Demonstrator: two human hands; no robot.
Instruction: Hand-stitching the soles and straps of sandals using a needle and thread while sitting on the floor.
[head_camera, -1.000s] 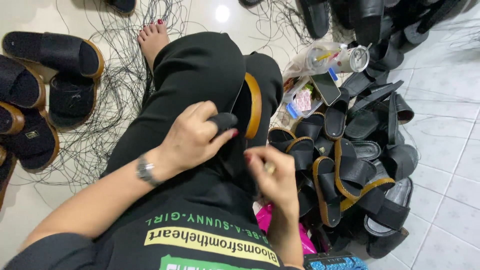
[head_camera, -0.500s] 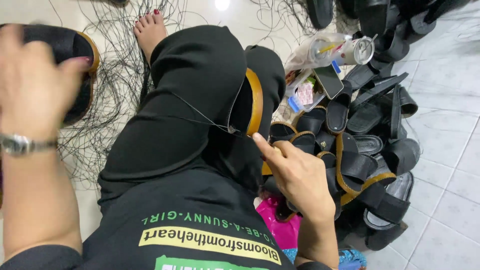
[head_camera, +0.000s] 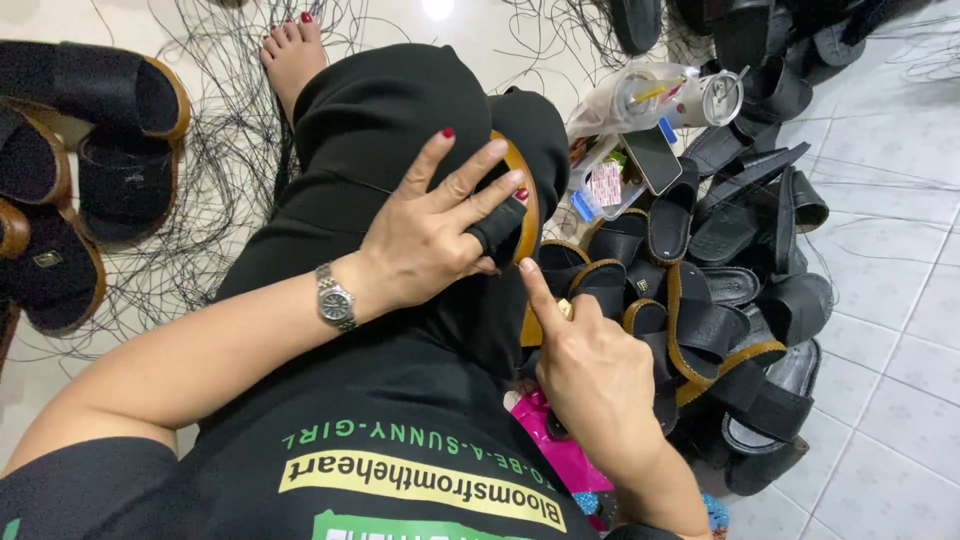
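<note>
Sandal pile (head_camera: 730, 300) crowds the right (bare tiles (head_camera: 890, 400) beyond).

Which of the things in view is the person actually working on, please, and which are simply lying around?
In hand:
- left hand gripping the black strap of the tan-edged sandal on the lap
- right hand with forefinger raised beside it

Lying about:
- sandal pile
- finished sandals
- loose black threads
- phone
- plastic cup

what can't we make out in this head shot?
- Sandal on the lap: mostly hidden by the left hand and the black trousers.
- Right hand: a small gold thing at the fingers, too small to identify.
- Pink item: mostly hidden beneath the right hand.
- Sandals at left: cut off by the frame edge.
</note>
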